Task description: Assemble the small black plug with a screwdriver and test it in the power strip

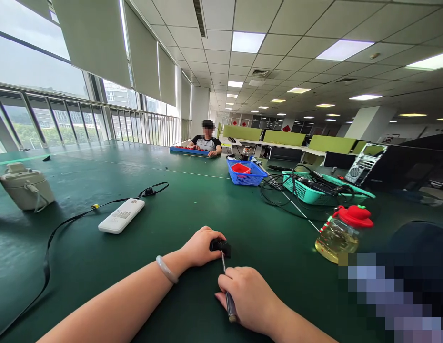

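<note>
My left hand (199, 247), with a pale bangle on the wrist, is closed around a small black part (220, 246) resting on the green table (100, 257). My right hand (247, 297) is closed around a thin screwdriver (228, 297). The screwdriver's shaft runs up from my right fist, and its tip meets the black part. Both hands lie low on the table near its front edge.
A white power bank (121, 216) with a black cable (64, 224) lies to the left, and a beige container (26, 188) is farther left. A bottle with a red lid (341, 233) stands at right. Blue (246, 172) and teal (314, 188) baskets sit behind. A person (206, 139) sits across the table.
</note>
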The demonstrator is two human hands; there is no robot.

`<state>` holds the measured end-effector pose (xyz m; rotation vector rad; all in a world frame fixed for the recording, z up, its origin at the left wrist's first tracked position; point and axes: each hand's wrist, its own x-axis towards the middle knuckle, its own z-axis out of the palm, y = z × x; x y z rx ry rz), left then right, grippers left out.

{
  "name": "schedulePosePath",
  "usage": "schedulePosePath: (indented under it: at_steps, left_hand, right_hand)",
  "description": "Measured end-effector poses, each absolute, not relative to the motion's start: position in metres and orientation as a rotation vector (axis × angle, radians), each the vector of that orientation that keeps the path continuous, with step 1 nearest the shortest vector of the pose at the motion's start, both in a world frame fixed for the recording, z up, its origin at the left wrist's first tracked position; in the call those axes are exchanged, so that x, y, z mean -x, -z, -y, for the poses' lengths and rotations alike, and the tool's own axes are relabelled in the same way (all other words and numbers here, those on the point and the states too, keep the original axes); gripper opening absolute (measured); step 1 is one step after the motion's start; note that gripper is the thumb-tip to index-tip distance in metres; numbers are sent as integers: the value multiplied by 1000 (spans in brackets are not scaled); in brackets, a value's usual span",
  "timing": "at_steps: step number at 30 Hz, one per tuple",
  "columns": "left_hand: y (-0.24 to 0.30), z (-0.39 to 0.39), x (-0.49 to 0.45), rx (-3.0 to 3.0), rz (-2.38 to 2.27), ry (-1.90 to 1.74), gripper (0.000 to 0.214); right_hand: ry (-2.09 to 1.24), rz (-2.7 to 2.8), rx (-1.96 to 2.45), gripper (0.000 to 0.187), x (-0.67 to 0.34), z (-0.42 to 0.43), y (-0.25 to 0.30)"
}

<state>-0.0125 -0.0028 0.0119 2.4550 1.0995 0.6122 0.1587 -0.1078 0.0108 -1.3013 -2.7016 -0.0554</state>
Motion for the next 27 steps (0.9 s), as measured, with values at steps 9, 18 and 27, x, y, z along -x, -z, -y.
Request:
schedulePosePath:
  at_steps: [9, 18, 27]
  left_hand:
    - [-12, 3, 13, -2446, -1083, -606, 36]
    - [-12, 3, 13, -2460, -1080, -616, 35]
    - [-12, 3, 12, -2461, -1093, -614, 35]
  right_hand:
    - [59, 2685, 1290, 13, -159, 107, -9]
    - [53, 2689, 1293, 12, -158, 108, -12]
    - [59, 2677, 1303, 13, -158, 108, -11]
